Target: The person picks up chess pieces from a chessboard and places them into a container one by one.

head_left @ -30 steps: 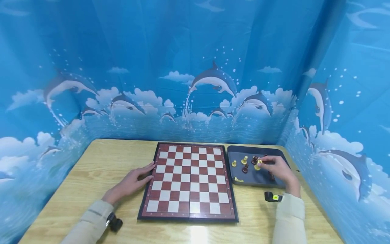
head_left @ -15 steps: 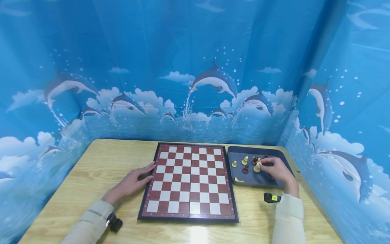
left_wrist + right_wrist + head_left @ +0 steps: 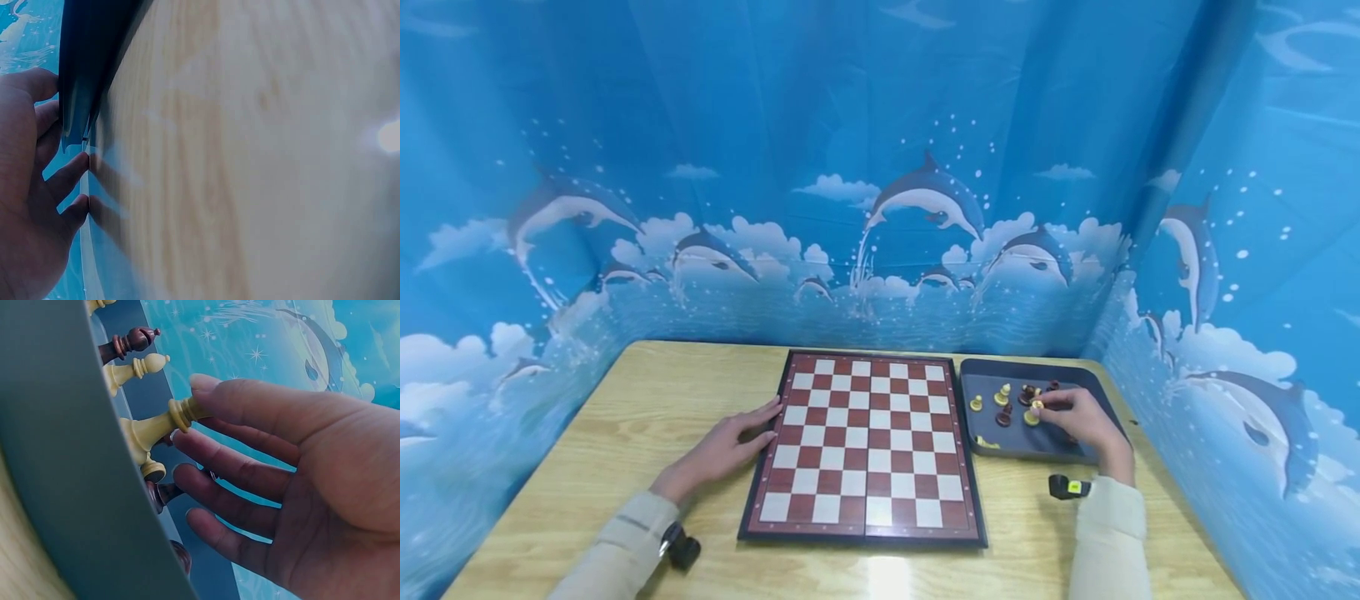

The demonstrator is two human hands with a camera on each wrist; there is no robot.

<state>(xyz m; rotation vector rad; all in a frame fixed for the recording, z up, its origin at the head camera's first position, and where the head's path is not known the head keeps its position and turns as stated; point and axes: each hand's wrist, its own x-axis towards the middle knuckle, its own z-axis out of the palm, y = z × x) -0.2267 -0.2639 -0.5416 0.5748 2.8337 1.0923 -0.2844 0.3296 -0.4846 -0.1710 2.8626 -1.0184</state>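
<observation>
My right hand [image 3: 1082, 421] pinches the top of a cream chess piece [image 3: 153, 430] between thumb and fingers, over the grey tray [image 3: 1075, 375]. The piece stands upright; its crown is covered by the fingertips, so its kind is hidden. Around it in the tray are a cream bishop [image 3: 150, 365], a dark chess piece [image 3: 1003, 417], a small cream pawn [image 3: 976, 403] and several other pieces, some lying down. At the left edge of the checkered chessboard [image 3: 868, 442] rests my left hand [image 3: 718, 450], its fingers touching the dark frame [image 3: 81, 75].
The board and tray lie side by side on a light wooden table [image 3: 692, 375]. A cream piece [image 3: 987, 442] lies by the tray's near left corner. Behind and to the right hangs a blue dolphin curtain [image 3: 850, 167].
My right hand has shifted slightly left and down with the cream piece, exposing a dark piece behind it. The left hand and the board have stayed put.
</observation>
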